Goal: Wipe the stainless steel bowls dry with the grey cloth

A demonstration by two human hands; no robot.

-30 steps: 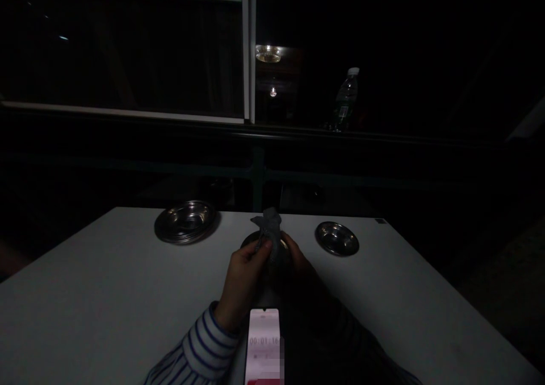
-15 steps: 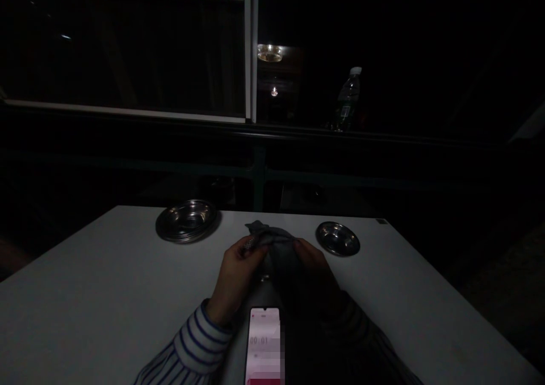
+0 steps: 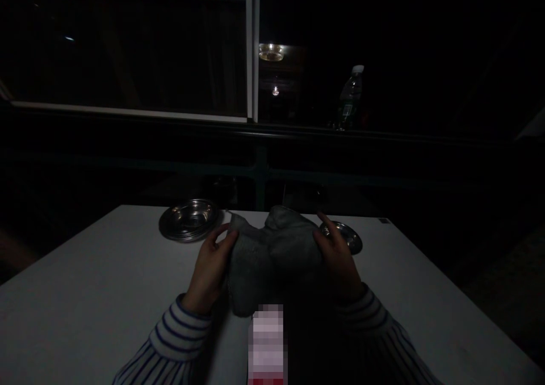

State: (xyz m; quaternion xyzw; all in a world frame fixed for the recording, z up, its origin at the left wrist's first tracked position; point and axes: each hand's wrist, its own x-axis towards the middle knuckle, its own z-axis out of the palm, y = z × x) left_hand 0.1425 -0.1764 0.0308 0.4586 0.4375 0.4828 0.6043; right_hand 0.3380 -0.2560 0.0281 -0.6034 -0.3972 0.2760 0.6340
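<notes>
A grey cloth is spread between my two hands above the white table. My left hand pinches its left edge between thumb and fingers. At the cloth's right side, my right hand grips the edge, with the index finger stretched upward. Behind that hand sits a small steel dish, partly covered by the fingers. A stack of steel plates rests beyond my left hand. Below the cloth stands a lit phone, its screen blurred out.
The white table runs to a far edge facing a dark window with a pale frame. A plastic bottle with a white cap stands on the sill. The scene is very dim.
My hands have moved apart, and the cloth, bunched before, is now stretched wide between them. My right hand now overlaps the small dish.
</notes>
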